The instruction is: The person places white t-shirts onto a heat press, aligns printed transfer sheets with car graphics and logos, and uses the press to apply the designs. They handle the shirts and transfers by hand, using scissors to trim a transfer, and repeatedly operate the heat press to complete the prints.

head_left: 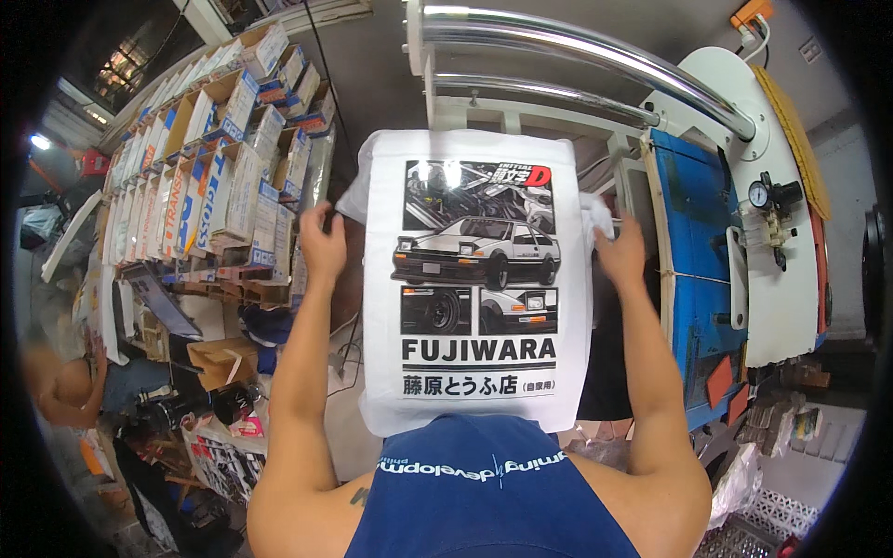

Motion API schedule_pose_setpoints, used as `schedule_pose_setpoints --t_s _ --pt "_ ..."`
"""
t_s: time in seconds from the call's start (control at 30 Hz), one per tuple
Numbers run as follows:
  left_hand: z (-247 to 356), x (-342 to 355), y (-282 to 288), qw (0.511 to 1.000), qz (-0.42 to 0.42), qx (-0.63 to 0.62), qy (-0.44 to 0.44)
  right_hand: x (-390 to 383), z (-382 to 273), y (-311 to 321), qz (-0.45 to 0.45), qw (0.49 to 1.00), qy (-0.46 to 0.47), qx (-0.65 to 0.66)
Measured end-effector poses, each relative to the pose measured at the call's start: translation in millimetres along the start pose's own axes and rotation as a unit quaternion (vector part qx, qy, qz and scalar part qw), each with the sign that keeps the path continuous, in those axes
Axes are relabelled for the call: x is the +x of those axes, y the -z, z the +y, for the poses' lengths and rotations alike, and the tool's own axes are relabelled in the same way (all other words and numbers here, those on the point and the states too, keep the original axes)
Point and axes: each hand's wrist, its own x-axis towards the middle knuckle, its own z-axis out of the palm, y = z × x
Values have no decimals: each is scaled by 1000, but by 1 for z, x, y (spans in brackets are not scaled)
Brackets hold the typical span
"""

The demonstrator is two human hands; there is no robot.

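Note:
A white fabric piece (381,363), apparently a shirt on a flat board, lies before me with a printed picture (474,251) of a white and black car, smaller car panels and black lettering. My left hand (325,237) is at its upper left side, fingers apart and slightly curled, beside a loose flap of the cloth. My right hand (619,242) grips a bunched bit of the white fabric at the right edge.
A metal press frame (586,46) with chrome bars, gauge (761,193) and blue panel (688,260) stands behind and right. Shelves of long boxes (205,158) fill the left, near a laptop (163,298). Another person (65,381) is at the far left.

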Motion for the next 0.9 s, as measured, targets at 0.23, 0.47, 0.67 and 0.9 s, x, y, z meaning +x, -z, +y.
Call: schedule_pose_setpoints --t_s 0.23,0.47,0.67,0.9 --pt "74 -137 29 946 -212 39 -241 -144 -48 14 -100 965 224 97" --pt "69 -142 23 948 -194 39 -251 -144 -55 16 -86 966 226 89" --pt "72 -144 22 955 -192 26 -223 -150 -55 16 -81 967 227 77" --pt "74 -112 16 950 -185 55 -244 -106 -21 -5 -14 982 154 104"
